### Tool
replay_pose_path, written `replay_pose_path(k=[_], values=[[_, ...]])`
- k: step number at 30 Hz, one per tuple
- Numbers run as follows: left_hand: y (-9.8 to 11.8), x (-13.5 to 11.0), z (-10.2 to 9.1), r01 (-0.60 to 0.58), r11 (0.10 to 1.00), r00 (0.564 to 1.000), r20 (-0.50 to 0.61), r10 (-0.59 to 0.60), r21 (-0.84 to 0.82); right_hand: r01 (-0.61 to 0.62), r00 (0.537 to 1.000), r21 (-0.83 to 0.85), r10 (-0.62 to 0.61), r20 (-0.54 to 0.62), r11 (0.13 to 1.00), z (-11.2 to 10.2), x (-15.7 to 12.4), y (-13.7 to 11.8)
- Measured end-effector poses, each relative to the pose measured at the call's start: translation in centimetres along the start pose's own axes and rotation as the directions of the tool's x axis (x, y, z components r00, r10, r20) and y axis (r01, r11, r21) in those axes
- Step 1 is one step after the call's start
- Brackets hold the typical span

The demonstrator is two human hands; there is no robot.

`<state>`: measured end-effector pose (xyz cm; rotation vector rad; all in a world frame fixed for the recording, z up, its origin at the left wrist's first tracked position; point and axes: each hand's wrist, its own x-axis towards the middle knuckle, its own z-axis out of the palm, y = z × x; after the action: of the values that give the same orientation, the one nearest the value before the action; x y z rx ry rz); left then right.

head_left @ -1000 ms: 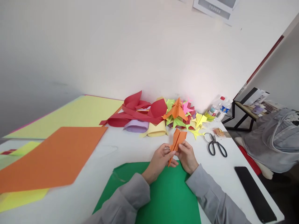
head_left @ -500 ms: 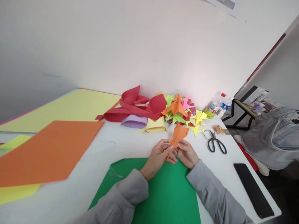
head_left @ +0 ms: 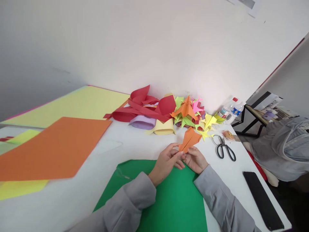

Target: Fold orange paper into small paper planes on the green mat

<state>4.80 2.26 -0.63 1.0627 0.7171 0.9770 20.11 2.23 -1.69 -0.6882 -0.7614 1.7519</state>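
A folded piece of orange paper (head_left: 190,139) is held up between my two hands, its wide end pointing away from me. My left hand (head_left: 167,161) pinches its lower left side with thumb and fingers. My right hand (head_left: 195,159) grips its lower right edge, thumb on top. The lowest part of the fold is hidden by my fingers. Beneath both hands lies a large green sheet of paper (head_left: 173,199). Beyond them sits a pile of folded paper figures, with an orange one (head_left: 185,109) on top and yellow ones (head_left: 209,120) at its side.
Black-handled scissors (head_left: 225,151) and a long black object (head_left: 263,199) lie on the right. Two plastic bottles (head_left: 225,111) stand by the wall. Red curled paper (head_left: 142,106) is heaped at the back. An orange sheet (head_left: 58,148) and a pale yellow sheet (head_left: 79,104) cover the left.
The orange folded paper has turned slightly between my fingers, and its narrow lower end no longer shows below my hands. The whole view has shifted a little.
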Motion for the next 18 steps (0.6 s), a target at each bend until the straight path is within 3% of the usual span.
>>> replay_pose_path(k=[4, 12, 18], values=[[0.0, 0.1, -0.1, 0.018, 1.0, 1.0, 0.002, -0.018, -0.001, 0.021, 0.999, -0.043, -0.019, 0.044, 0.999, 0.3, 0.0, 0.0], [0.1, 0.2, -0.2, 0.045, 0.999, 0.999, 0.008, -0.045, 0.02, 0.142, 0.989, -0.179, -0.146, -0.012, 0.974, 1.4, -0.1, 0.5], [0.4, 0.0, -0.3, -0.015, 1.0, 0.999, -0.036, 0.014, -0.028, 0.125, 0.992, -0.032, -0.126, -0.032, 0.992, 1.1, 0.0, 0.1]])
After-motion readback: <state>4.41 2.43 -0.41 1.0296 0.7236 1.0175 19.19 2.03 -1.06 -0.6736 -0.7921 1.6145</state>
